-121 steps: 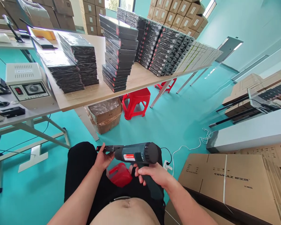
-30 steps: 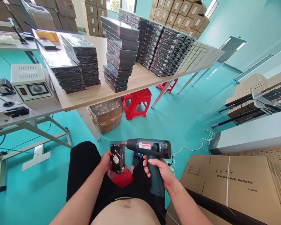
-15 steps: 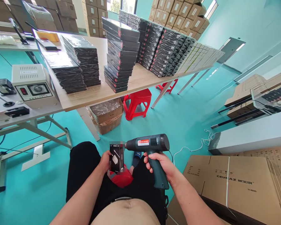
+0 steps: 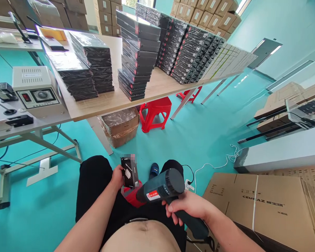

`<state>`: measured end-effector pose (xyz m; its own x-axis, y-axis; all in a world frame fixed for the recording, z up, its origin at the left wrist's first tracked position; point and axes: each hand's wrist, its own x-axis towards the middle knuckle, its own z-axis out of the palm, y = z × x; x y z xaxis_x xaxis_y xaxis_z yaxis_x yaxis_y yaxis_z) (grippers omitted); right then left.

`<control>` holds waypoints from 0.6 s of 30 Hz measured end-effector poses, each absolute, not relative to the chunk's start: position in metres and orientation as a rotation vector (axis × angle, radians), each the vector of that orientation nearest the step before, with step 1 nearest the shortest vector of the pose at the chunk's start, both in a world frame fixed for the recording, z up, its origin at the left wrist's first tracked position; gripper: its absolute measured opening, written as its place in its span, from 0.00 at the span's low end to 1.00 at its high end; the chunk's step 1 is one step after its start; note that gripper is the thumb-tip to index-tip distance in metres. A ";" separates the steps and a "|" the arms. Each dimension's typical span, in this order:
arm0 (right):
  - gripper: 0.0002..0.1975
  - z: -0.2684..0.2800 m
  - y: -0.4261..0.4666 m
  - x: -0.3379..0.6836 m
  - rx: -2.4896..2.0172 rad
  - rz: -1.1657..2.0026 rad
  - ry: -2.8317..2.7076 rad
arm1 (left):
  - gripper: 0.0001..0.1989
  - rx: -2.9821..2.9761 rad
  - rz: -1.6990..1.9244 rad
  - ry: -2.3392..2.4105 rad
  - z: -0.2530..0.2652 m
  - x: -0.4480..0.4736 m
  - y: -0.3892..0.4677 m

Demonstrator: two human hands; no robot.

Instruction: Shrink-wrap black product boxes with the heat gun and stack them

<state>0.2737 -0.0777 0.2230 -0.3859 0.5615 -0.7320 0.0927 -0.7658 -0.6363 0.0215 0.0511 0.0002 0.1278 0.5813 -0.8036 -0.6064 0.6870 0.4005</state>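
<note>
My left hand point(image 4: 118, 177) grips a small black box point(image 4: 129, 172) by its left side; a white charger and cable are printed on its front. My right hand point(image 4: 185, 206) is wrapped round the handle of a dark green heat gun point(image 4: 161, 185) with a red and white label. The gun's barrel points left and down, its front end just below and right of the box, and its nozzle tip cannot be made out. Beneath both, between my legs, part of a red stool point(image 4: 132, 196) shows.
Ahead, a wooden table point(image 4: 94, 111) bears stacks of wrapped black boxes point(image 4: 139, 56). On the left bench stands a beige control unit point(image 4: 36, 89). Below the table are an open carton point(image 4: 123, 129) and another red stool point(image 4: 157, 113). Flattened cartons point(image 4: 246, 206) lie at right, near a white cable point(image 4: 212, 167).
The heat gun has swung down and toward me, its barrel now lower than the box instead of level with it. The small box has risen slightly and tilted.
</note>
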 end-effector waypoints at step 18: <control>0.15 0.204 -0.108 0.262 -1.455 1.974 -0.641 | 0.03 -0.062 0.992 1.117 0.017 0.023 0.051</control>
